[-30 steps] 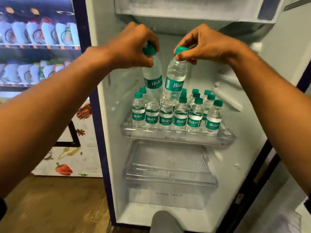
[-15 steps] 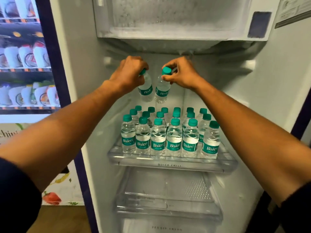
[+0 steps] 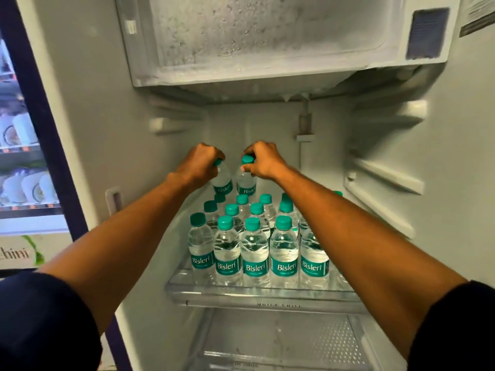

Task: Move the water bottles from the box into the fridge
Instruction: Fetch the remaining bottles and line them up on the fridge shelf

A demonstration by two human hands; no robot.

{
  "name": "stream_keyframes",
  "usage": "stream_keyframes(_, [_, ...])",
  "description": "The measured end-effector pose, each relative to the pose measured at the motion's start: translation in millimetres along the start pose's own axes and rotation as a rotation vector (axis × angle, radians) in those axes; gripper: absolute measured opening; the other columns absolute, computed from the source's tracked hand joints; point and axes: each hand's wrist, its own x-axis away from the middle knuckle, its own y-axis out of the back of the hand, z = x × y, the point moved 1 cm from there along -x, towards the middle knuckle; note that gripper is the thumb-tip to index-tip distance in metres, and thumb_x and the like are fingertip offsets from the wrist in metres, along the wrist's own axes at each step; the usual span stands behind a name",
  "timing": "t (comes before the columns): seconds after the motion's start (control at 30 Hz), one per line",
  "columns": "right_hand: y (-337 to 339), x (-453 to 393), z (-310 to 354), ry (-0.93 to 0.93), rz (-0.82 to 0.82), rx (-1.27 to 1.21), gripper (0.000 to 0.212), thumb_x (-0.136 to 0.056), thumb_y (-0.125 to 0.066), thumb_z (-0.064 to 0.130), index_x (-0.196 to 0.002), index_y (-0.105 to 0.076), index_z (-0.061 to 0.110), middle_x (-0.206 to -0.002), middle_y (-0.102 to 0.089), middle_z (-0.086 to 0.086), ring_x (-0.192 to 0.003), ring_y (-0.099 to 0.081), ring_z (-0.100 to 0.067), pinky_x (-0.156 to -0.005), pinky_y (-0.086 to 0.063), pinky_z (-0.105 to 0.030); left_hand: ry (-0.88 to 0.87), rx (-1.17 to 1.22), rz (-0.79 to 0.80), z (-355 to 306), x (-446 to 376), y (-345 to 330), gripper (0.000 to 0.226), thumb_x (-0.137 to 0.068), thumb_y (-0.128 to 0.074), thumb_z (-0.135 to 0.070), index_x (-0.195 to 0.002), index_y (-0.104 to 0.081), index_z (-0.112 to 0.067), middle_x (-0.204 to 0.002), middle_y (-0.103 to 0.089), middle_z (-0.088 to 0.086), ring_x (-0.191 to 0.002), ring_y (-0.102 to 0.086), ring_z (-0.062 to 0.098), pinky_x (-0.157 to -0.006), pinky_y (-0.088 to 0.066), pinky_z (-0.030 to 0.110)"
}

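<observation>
Both my arms reach deep into the open fridge. My left hand (image 3: 201, 164) grips the green cap of a small clear water bottle (image 3: 222, 181). My right hand (image 3: 263, 162) pinches the cap of a second bottle (image 3: 246, 183) right beside it. Both bottles hang upright at the back of the glass shelf (image 3: 262, 297), behind several rows of green-capped water bottles (image 3: 254, 253) standing on it. Whether the two held bottles touch the shelf is hidden. The box is out of view.
A frosted freezer compartment (image 3: 254, 41) hangs low above the shelf space. Shelf rails (image 3: 385, 178) stick out from the fridge's side walls. A clear drawer (image 3: 281, 341) sits under the shelf. A display cooler (image 3: 21, 156) with packaged goods stands to the left.
Both hands have carried their bottles further in and down toward the back of the shelf. My view has moved closer and tilted up.
</observation>
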Motion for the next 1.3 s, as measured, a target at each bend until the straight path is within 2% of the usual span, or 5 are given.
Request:
stream_keyframes(0.17, [-26.5,-4.7,-14.8,-0.070,0.038,-0.031,0.052,-0.081,-0.080,0.017,-0.129,-0.061,0.007,-0.125,-0.063,-0.013,-0.104,-0.066,-0.028,-0.090,-0.057,-0.041,-0.013,-0.002,0.097,9.6,-6.3,-20.8,0.036,-0.083,-0.069,0.001,-0.116,-0.068,-0.012,-0.118,-0.064,0.016,-0.105,-0.062,0.031,-0.096,-0.051,0.040])
stream_keyframes(0.6, [-61.7,-5.0,-32.5,-0.112,0.171,0.098,0.034,-0.090,-0.068,0.006,-0.123,-0.062,0.004,-0.123,-0.062,-0.014,-0.103,-0.065,-0.027,-0.092,-0.056,-0.039,-0.051,-0.015,0.320,14.2,-2.3,-48.6,0.025,-0.086,-0.064,0.004,-0.103,-0.071,-0.013,-0.115,-0.066,0.009,-0.101,-0.062,0.023,-0.092,-0.053,0.033])
stream_keyframes(0.83, [-61.8,-9.8,-34.8,-0.157,0.203,0.165,0.034,-0.090,-0.069,0.008,-0.123,-0.062,0.003,-0.118,-0.063,-0.015,-0.098,-0.067,-0.026,-0.089,-0.057,-0.038,-0.013,0.040,0.335,12.8,-4.2,-58.5,0.030,-0.088,-0.060,0.006,-0.110,-0.070,-0.011,-0.118,-0.065,0.006,-0.105,-0.061,0.022,-0.087,-0.045,0.024])
stream_keyframes(1.13, [-66.3,-5.0,-35.4,-0.154,0.209,0.237,0.035,-0.093,-0.065,0.011,-0.128,-0.058,0.005,-0.123,-0.060,-0.013,-0.104,-0.063,-0.026,-0.095,-0.054,-0.037,0.038,0.081,0.462,2.5,-8.4,-68.9,0.041,-0.092,-0.056,0.005,-0.131,-0.059,-0.011,-0.135,-0.057,0.011,-0.120,-0.057,0.028,-0.105,-0.044,0.037])
stream_keyframes(1.3, [-58.9,2.3,-28.5,-0.142,0.204,0.228,0.052,-0.093,-0.065,0.009,-0.142,-0.048,0.011,-0.141,-0.052,-0.013,-0.125,-0.055,-0.032,-0.106,-0.046,-0.041,0.090,0.095,0.391,-1.3,-1.9,-54.3,0.051,-0.094,-0.053,0.004,-0.141,-0.048,-0.016,-0.147,-0.046,0.009,-0.130,-0.047,0.030,-0.108,-0.040,0.038])
